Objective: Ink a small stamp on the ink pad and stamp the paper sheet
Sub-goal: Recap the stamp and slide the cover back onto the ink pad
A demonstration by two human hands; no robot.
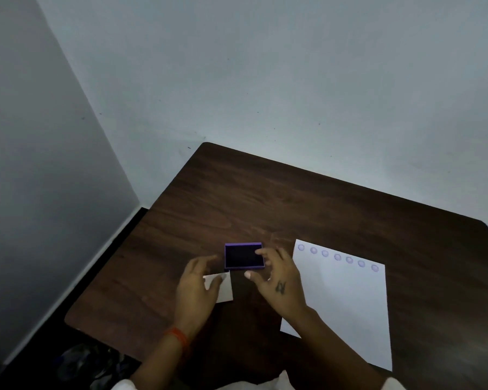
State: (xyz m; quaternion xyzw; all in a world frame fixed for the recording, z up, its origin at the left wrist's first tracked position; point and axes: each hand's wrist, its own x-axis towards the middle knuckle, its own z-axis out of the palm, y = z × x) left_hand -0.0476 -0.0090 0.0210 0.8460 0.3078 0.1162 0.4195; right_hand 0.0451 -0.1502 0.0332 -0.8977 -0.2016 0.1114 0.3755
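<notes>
A small purple ink pad [243, 257] lies open on the dark wooden table [265, 198], its dark pad facing up. My left hand [197, 294] hovers just left of it with fingers apart, over a flat white piece [226, 291]. My right hand [279, 282] is at the pad's right edge, fingers spread, fingertips close to or touching the rim. The white paper sheet [344, 305] lies to the right, partly under my right forearm. A row of several round purple stamp marks [337, 257] runs along its far edge. No stamp is visible in either hand.
The table stands in a corner against a pale wall. Its left edge drops to a dark floor with a dim, bluish object [76, 361] on it. Bare tabletop lies beyond the ink pad and the sheet.
</notes>
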